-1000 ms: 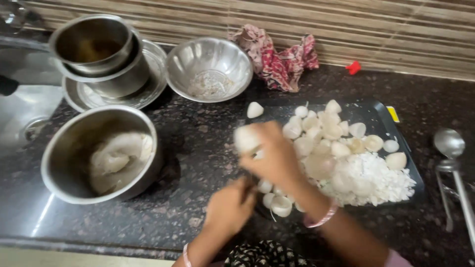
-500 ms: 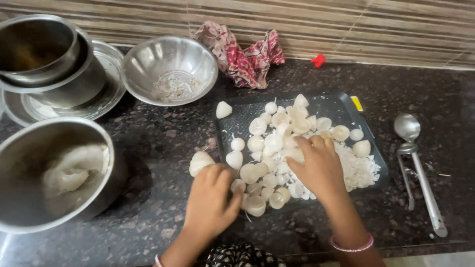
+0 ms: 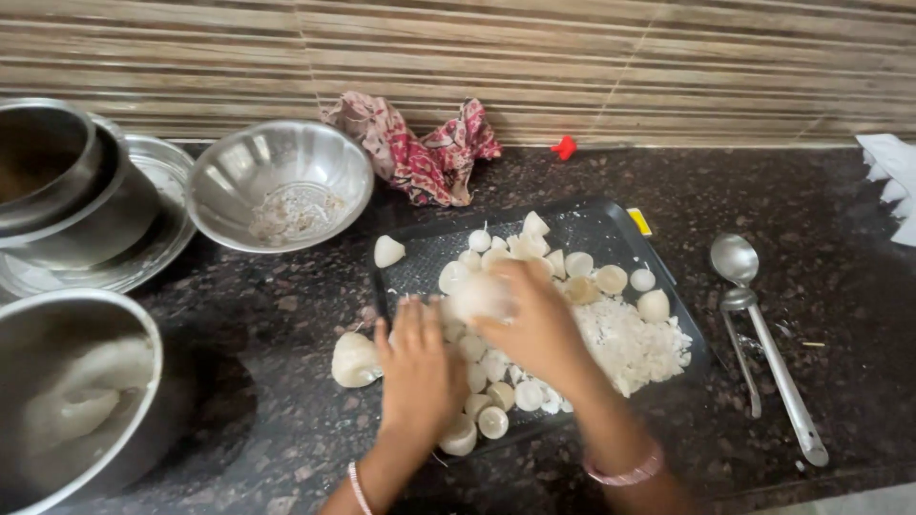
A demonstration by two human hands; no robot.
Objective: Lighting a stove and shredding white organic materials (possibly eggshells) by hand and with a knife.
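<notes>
Near the middle of the frame, both hands meet over a dark tray (image 3: 611, 224) crowded with small white dumpling-like pieces (image 3: 528, 395) and a heap of white grated filling (image 3: 634, 343). Right hand (image 3: 534, 319) is curled around a pale lump of dough (image 3: 477, 296), fingers closed on it, though motion blur hides the exact pinch. Left hand (image 3: 418, 367) lies flat beside it, fingers extended and holding nothing, its tips touching or nearly touching the lump; I cannot tell which.

Judging from this, the step in hand is shaping one piece of dough between the palms. The next move would call for a steady two-handed press or roll, kept above the tray so the finished pieces below are not squashed.

One larger shaped piece (image 3: 355, 360) sits off the tray on the dark stone counter (image 3: 821, 219), lower left of centre. Steel bowl (image 3: 279, 184) stands at upper left, a big steel pot (image 3: 67, 401) at lower left, a ladle (image 3: 763, 343) at right.
</notes>
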